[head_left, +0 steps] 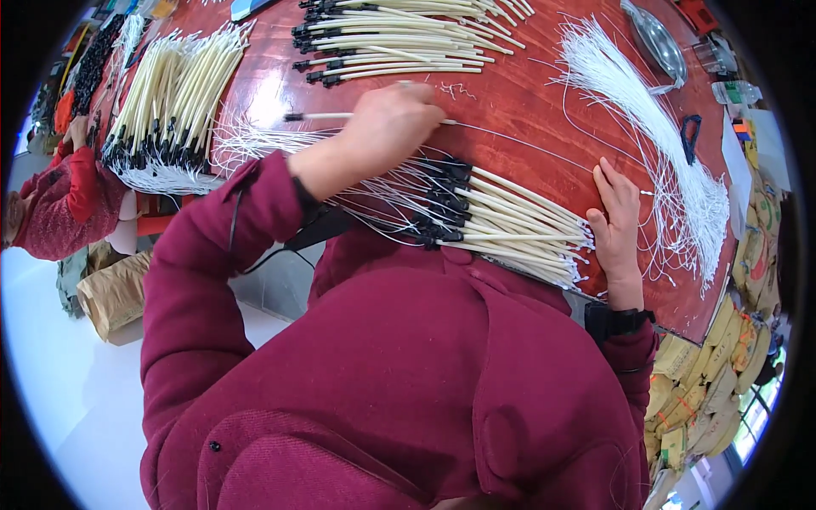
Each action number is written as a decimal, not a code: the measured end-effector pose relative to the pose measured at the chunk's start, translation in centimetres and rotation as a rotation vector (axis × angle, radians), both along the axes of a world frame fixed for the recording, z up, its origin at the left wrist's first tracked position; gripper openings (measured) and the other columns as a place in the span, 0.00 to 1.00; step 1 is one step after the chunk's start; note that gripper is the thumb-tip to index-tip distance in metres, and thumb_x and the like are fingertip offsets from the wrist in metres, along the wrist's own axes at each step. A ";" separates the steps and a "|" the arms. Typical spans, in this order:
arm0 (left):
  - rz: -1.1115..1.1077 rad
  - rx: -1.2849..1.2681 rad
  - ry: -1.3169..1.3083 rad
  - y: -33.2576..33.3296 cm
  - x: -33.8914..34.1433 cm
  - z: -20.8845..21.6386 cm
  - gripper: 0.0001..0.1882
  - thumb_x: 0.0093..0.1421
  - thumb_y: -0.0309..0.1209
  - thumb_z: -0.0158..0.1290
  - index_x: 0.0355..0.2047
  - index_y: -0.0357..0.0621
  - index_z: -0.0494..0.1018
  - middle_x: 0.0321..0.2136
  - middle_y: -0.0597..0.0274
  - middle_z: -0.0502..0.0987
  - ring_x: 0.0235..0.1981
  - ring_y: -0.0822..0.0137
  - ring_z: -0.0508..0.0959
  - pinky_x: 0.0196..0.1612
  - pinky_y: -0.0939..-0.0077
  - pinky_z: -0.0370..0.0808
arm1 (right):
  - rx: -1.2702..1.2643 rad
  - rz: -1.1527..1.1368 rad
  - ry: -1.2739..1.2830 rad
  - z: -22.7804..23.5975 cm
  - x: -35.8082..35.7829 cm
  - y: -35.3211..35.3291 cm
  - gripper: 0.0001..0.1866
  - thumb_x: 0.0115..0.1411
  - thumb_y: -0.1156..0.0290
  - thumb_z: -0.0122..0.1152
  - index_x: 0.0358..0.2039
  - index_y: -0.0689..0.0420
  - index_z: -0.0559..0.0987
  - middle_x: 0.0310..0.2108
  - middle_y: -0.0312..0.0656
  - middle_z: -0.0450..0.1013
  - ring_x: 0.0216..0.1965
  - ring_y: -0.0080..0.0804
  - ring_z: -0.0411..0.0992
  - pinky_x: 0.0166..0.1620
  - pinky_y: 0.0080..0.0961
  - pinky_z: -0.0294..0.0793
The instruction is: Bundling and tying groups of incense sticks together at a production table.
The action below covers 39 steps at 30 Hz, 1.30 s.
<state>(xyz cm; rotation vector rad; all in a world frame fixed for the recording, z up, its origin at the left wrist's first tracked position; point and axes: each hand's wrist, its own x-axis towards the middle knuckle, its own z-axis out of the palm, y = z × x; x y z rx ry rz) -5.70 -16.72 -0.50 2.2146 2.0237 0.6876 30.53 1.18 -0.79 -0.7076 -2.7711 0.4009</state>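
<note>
Head view is the only one, so picture a clock laid over the middle of it. Left hand [395, 123] sits at 12 o'clock, curled around a cream tube [321, 116], black tip poking out at the hand's 9, other end at its 3. It's a bit blurry, so can't tell which fingertips pinch. A thin white cord [527, 143] runs from that end over to the right hand [616, 212], between 2 and 3. That one lies mostly flat, thumb apart from the fingers; can't tell if it pins the cord.

My read: this is the tube-onto-cord step, and the next move wants a steady cord and a straight slide, no snagging.

Room-wise, the best bare patch of red counter [518, 106] is around 1 o'clock. Far tube bundle [399, 38] blocks 12, the white cord hank [646, 127] crowds 2, and the near tube bundle [510, 217] sits right by the counter's near edge, just beside the right hand, so watch that elbow.
</note>
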 end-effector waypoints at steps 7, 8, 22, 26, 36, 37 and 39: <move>-0.340 -0.207 0.172 8.9 9.7 1.6 0.07 0.51 0.29 0.57 0.31 0.44 0.80 0.35 0.57 0.79 0.40 0.54 0.81 0.38 0.61 0.81 | 0.008 0.124 0.031 0.4 -3.0 -1.6 0.45 0.67 0.32 0.39 0.63 0.63 0.71 0.66 0.47 0.64 0.64 0.48 0.60 0.66 0.43 0.56; -0.341 -0.199 0.179 8.8 9.9 1.7 0.07 0.51 0.29 0.57 0.31 0.44 0.80 0.35 0.57 0.79 0.40 0.54 0.81 0.38 0.61 0.81 | 0.008 0.142 0.052 0.3 -3.4 -1.7 0.45 0.67 0.32 0.39 0.63 0.64 0.70 0.66 0.48 0.64 0.64 0.48 0.60 0.66 0.43 0.56; 0.129 -0.049 -0.071 -0.4 -1.6 3.2 0.17 0.56 0.34 0.62 0.43 0.39 0.76 0.38 0.53 0.79 0.41 0.49 0.80 0.43 0.61 0.78 | 0.068 0.124 0.045 2.5 -6.7 -0.3 0.24 0.58 0.60 0.67 0.52 0.58 0.78 0.57 0.44 0.72 0.57 0.43 0.67 0.59 0.37 0.62; 0.031 -0.106 -0.015 0.2 -2.5 1.5 0.15 0.58 0.34 0.61 0.44 0.40 0.78 0.36 0.53 0.80 0.38 0.50 0.81 0.40 0.61 0.78 | 0.065 0.194 0.048 2.2 -8.3 0.0 0.15 0.53 0.68 0.71 0.40 0.56 0.81 0.46 0.39 0.77 0.48 0.39 0.71 0.51 0.36 0.65; 0.324 0.078 -0.395 -2.4 -6.7 4.8 0.11 0.64 0.33 0.58 0.38 0.37 0.81 0.28 0.58 0.81 0.24 0.70 0.79 0.29 0.75 0.74 | 0.150 0.186 0.082 1.8 -8.8 1.3 0.09 0.46 0.80 0.65 0.25 0.55 0.73 0.28 0.36 0.73 0.34 0.36 0.71 0.42 0.34 0.64; 0.405 0.116 -0.492 -3.3 -7.8 5.7 0.11 0.65 0.33 0.57 0.38 0.37 0.82 0.28 0.62 0.81 0.25 0.74 0.77 0.29 0.77 0.72 | 0.146 0.187 0.071 1.9 -8.3 1.3 0.09 0.46 0.81 0.64 0.24 0.55 0.73 0.27 0.37 0.73 0.33 0.36 0.71 0.42 0.34 0.64; 0.543 0.209 -0.606 -5.6 -10.6 7.4 0.11 0.67 0.33 0.56 0.39 0.37 0.82 0.28 0.67 0.80 0.27 0.78 0.75 0.30 0.80 0.71 | 0.134 0.166 0.054 2.2 -6.9 1.4 0.09 0.46 0.81 0.64 0.24 0.55 0.73 0.27 0.37 0.73 0.33 0.36 0.71 0.42 0.34 0.64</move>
